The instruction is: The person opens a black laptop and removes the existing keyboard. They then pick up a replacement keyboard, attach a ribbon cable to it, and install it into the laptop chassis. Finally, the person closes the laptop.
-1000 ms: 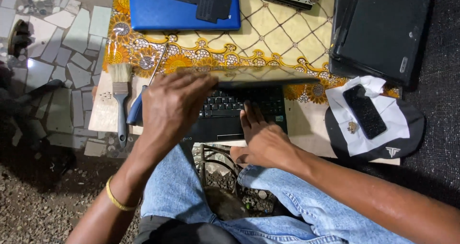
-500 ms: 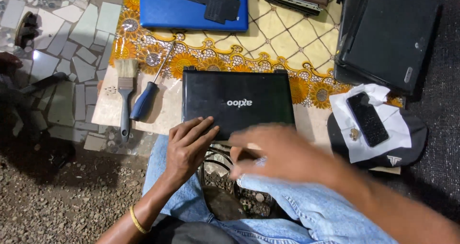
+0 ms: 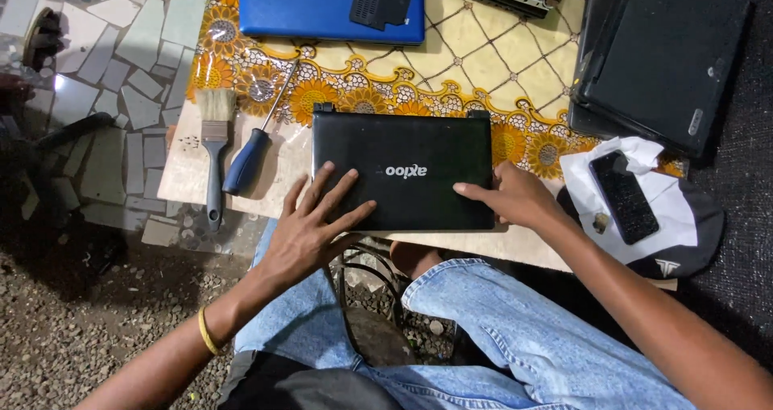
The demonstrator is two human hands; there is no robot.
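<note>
Centrally placed: closed black laptop (image 3: 403,181), lid up, near edge close to the front rim of the surface (image 3: 515,245). Open room scant on every side: blue-handled screwdriver (image 3: 250,156) and paintbrush (image 3: 213,148) just left of it, white cloth (image 3: 656,209) carrying a dark phone (image 3: 624,197) to the right, lying over a dark cap (image 3: 700,241). Further up the frame, a blue laptop (image 3: 322,8) with a loose black panel on top; upper right, a larger black laptop (image 3: 660,56), partly over the surface's edge.

Left hand (image 3: 310,229) flat on the lid's lower left corner, fingers spread wide, yellow band at the wrist. Right hand (image 3: 511,197) at the lid's lower right edge, fingers stretched out over the top, thumb side hidden; grip on the edge impossible to tell.

Covering the surface: yellow flowered cloth under clear plastic, pale bare strip nearest the knees. Below: blue-jeaned legs, metal stool frame, gravel; patchwork stone paving at upper left.
</note>
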